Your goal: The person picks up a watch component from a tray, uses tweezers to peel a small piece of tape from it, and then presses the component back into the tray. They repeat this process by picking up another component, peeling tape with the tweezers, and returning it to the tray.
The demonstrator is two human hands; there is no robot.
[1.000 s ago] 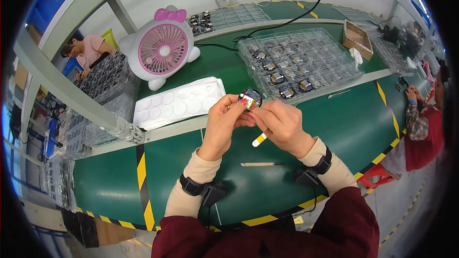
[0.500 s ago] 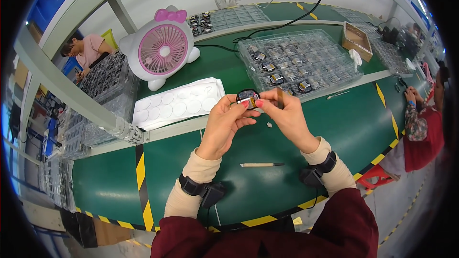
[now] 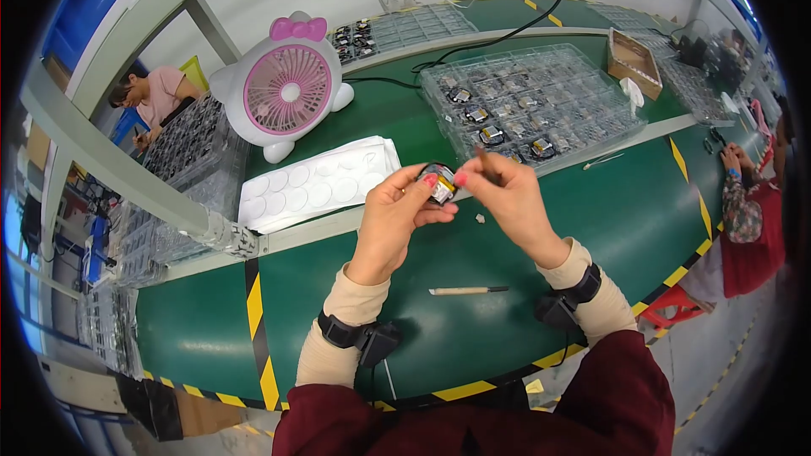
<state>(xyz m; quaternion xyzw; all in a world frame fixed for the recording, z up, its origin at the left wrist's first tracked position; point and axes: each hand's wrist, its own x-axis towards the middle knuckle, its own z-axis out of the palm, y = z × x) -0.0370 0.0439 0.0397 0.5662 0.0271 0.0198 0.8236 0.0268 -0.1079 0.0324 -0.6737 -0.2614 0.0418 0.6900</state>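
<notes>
A small round black electronic module [image 3: 440, 189], with a silver and yellow part on its face, sits pinched in my left hand [image 3: 395, 213], the thumb lying across it. Close beside its right edge, my right hand [image 3: 512, 205] is closed, thumb and forefinger together. A thin brown stick-like tool [image 3: 481, 157] juts up from these fingers; most of it is hidden. Below both hands, a slim pale-handled pen-like tool [image 3: 469, 291] lies on the green table [image 3: 338, 346]. A tiny white scrap [image 3: 481, 219] rests under my right hand.
Ahead is a clear compartment tray [image 3: 574, 110] of similar modules. White sheets with circles [image 3: 312, 186] lie left, before a pink-and-white fan [image 3: 289, 93]. A metal post [image 3: 127, 152], stacked trays [image 3: 190, 148], a cardboard box [image 3: 634, 63] and a swab [image 3: 603, 160] stand around. Co-workers sit on both sides.
The module has tilted in my left hand, its silver and yellow part turning steeper. My right fingers have drawn slightly off its edge. The view has shifted a little.
</notes>
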